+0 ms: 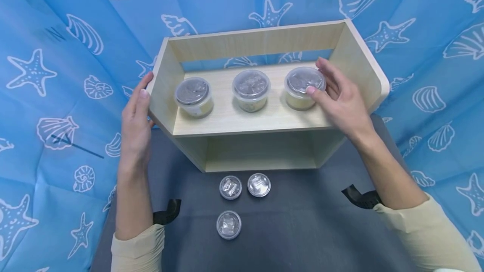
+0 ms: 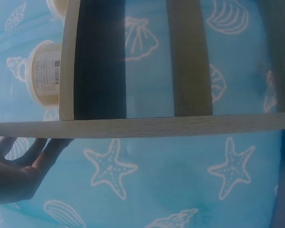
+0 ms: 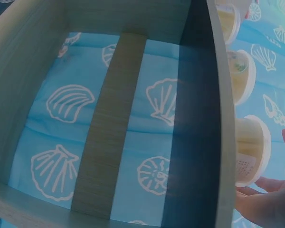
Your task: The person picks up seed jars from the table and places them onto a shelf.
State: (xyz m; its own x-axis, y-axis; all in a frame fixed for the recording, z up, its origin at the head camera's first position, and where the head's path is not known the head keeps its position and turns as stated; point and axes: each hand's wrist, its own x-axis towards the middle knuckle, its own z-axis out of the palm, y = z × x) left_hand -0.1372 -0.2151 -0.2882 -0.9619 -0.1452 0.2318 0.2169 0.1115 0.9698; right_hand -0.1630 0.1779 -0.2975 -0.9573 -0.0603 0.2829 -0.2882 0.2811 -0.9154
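Note:
On the upper shelf of a pale wooden rack [image 1: 249,129] stand three lidded plastic tubs in a row: a left tub [image 1: 194,97], a middle tub [image 1: 251,90] and a right tub [image 1: 300,100]. Beside the right tub is my right hand [image 1: 342,104], its thumb over the lid and its fingers by the far side. The right wrist view shows the thumb apart from that tub's lid [image 3: 263,152]. My left hand [image 1: 136,125] rests its fingers against the outside of the rack's left panel, also visible in the left wrist view's side panel [image 2: 171,127].
Three small round containers with clear lids lie on the dark table [image 1: 302,230] before the rack: one on the left [image 1: 230,187], one on the right [image 1: 259,185], one nearer [image 1: 228,225]. A blue shell-patterned curtain [image 1: 75,74] hangs behind and around.

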